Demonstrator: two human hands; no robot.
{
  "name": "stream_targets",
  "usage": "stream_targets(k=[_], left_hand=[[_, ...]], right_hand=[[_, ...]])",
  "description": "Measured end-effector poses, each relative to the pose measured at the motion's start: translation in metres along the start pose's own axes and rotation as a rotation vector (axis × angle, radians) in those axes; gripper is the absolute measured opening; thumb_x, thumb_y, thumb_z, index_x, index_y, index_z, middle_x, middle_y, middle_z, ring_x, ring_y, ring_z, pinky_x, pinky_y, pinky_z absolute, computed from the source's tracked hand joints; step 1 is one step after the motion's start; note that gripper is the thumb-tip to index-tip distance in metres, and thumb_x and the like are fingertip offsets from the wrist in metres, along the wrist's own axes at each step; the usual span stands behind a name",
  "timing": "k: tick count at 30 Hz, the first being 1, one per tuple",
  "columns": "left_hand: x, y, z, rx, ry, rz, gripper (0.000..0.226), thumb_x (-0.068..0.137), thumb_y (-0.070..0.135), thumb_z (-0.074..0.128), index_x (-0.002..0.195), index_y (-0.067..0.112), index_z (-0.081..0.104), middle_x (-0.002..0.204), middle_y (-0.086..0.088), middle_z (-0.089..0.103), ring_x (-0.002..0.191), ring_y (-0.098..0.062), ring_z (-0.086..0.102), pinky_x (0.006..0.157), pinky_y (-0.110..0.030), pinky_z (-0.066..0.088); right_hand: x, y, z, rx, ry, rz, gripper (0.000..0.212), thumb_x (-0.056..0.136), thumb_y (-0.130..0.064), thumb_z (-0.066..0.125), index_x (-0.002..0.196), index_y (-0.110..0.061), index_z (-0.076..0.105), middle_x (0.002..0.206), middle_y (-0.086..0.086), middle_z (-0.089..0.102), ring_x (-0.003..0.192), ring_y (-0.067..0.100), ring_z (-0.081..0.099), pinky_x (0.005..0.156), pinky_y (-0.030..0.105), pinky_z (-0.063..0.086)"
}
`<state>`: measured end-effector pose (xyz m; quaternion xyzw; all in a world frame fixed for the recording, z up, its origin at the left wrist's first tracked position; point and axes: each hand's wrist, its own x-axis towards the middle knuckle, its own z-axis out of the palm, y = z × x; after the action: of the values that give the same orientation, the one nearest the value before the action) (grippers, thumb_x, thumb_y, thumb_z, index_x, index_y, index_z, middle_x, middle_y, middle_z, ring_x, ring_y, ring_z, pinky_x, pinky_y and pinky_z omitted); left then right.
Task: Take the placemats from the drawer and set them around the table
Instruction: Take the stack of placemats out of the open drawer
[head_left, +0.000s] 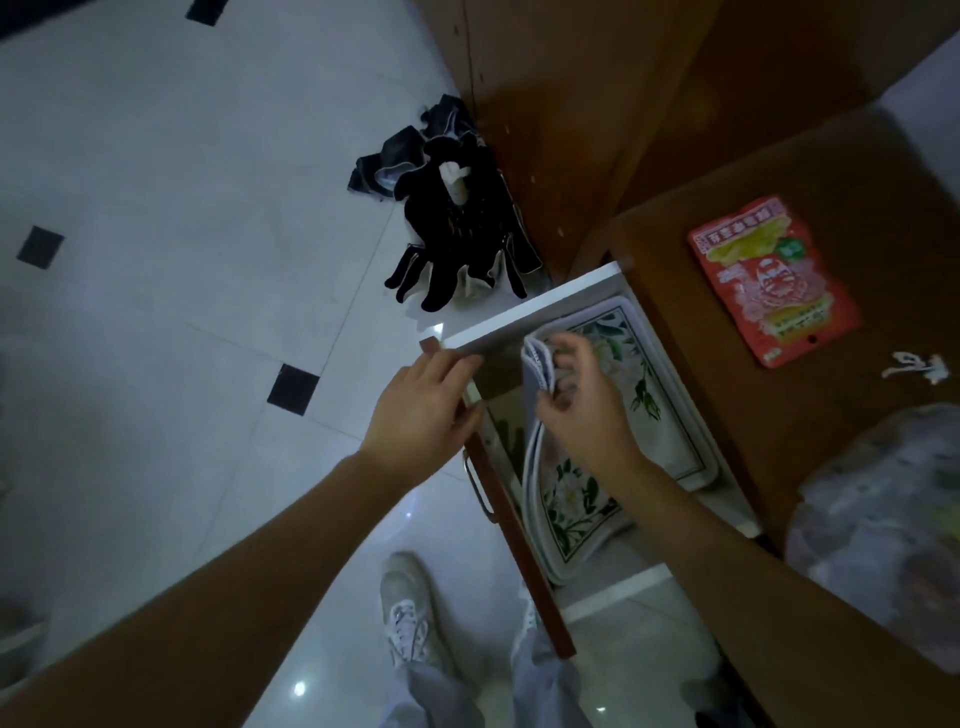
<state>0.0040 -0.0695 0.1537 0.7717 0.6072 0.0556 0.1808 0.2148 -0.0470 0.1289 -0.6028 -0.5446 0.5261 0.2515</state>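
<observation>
Our left hand (423, 410) grips the front panel of the open drawer (540, 300); our right hand (582, 405) pinches the lifted edges of the floral placemats (571, 499) lying inside it. On the cabinet top (872, 197), a red snack packet (769, 280) bears Chinese print we cannot read

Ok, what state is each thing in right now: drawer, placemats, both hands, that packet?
drawer: pulled open.
placemats: in the drawer, one edge lifted.
right hand: pinches the placemats' lifted edge.
left hand: grips the drawer front.
red packet: lying flat on the wooden top.
</observation>
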Motion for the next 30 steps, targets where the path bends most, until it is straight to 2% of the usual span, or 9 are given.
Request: stream_targets(k=[4,6,9,13,16,20,23,26,30], left_hand=[[0.061,-0.001,-0.006,0.083,-0.175,0.255,0.064,0.085,0.030,0.070,0.144,0.019,0.045,0.139,-0.008,0.052,0.118,-0.029,0.054,0.090,-0.042,0.052],[0.077,-0.001,0.000,0.072,-0.290,0.273,0.067,0.086,0.031,0.069,0.147,0.025,0.040,0.142,-0.004,0.048,0.117,-0.029,0.055,0.088,-0.043,0.054],[0.077,0.011,0.010,-0.108,-0.334,0.188,0.057,0.093,0.025,0.062,0.147,0.028,0.043,0.140,-0.004,0.052,0.109,-0.027,0.060,0.088,-0.038,0.053],[0.069,0.023,0.013,-0.319,-0.331,0.021,0.034,0.101,0.024,0.047,0.134,0.027,0.052,0.096,0.001,0.063,0.075,-0.010,0.055,0.068,-0.026,0.040],[0.067,0.016,0.015,-0.324,-0.339,-0.065,0.022,0.097,0.041,0.056,0.110,0.024,0.058,0.076,0.004,0.056,0.066,-0.009,0.053,0.060,-0.029,0.041],[0.070,0.014,0.022,-0.233,-0.405,-0.184,0.023,0.087,0.028,0.072,0.098,0.020,0.054,0.073,0.001,0.053,0.063,-0.016,0.054,0.054,-0.025,0.044],[0.079,0.017,0.020,-0.284,-0.421,-0.262,0.022,0.085,0.018,0.072,0.101,0.019,0.056,0.082,-0.001,0.055,0.062,-0.011,0.053,0.050,-0.020,0.044],[0.080,0.019,0.014,-0.373,-0.428,-0.274,0.023,0.084,0.008,0.070,0.104,0.016,0.061,0.088,-0.001,0.056,0.061,-0.013,0.055,0.057,-0.030,0.057],[0.062,0.022,-0.017,-0.639,-0.353,-0.331,0.025,0.084,0.003,0.071,0.104,0.016,0.063,0.100,-0.007,0.063,0.071,-0.023,0.065,0.064,-0.038,0.060]], right_hand=[[-0.006,0.004,0.000,0.091,0.059,0.000,0.076,0.083,-0.001,0.068,0.141,-0.038,0.035,0.113,-0.014,0.060,0.082,0.004,0.064,0.067,0.024,0.057],[-0.007,0.008,0.003,0.105,0.085,0.000,0.076,0.084,-0.003,0.068,0.140,-0.040,0.035,0.113,-0.014,0.060,0.082,0.003,0.063,0.067,0.023,0.056],[-0.009,0.013,0.009,0.125,0.135,0.000,0.070,0.085,-0.005,0.068,0.136,-0.041,0.038,0.111,-0.014,0.059,0.082,0.001,0.061,0.067,0.020,0.055],[-0.018,0.023,0.018,0.166,0.109,0.059,0.058,0.083,-0.014,0.071,0.131,-0.034,0.046,0.106,-0.017,0.059,0.082,0.002,0.060,0.073,0.024,0.054],[-0.036,0.041,0.024,0.116,0.120,0.112,0.056,0.085,-0.022,0.071,0.135,-0.026,0.047,0.111,-0.016,0.058,0.092,0.000,0.058,0.082,0.025,0.052],[-0.068,0.067,0.030,0.130,0.234,0.226,0.048,0.088,-0.021,0.069,0.132,-0.026,0.051,0.111,-0.013,0.057,0.094,0.006,0.058,0.082,0.028,0.053],[-0.087,0.074,0.036,0.164,0.293,0.322,0.045,0.087,-0.018,0.070,0.128,-0.025,0.053,0.108,-0.011,0.058,0.094,0.011,0.059,0.086,0.036,0.056],[-0.106,0.074,0.043,0.149,0.366,0.367,0.046,0.089,-0.014,0.066,0.132,-0.023,0.051,0.109,-0.008,0.058,0.098,0.011,0.058,0.093,0.041,0.053],[-0.130,0.056,0.047,0.147,0.490,0.394,0.045,0.091,-0.019,0.067,0.134,-0.020,0.053,0.116,-0.010,0.059,0.108,0.010,0.057,0.099,0.030,0.048]])
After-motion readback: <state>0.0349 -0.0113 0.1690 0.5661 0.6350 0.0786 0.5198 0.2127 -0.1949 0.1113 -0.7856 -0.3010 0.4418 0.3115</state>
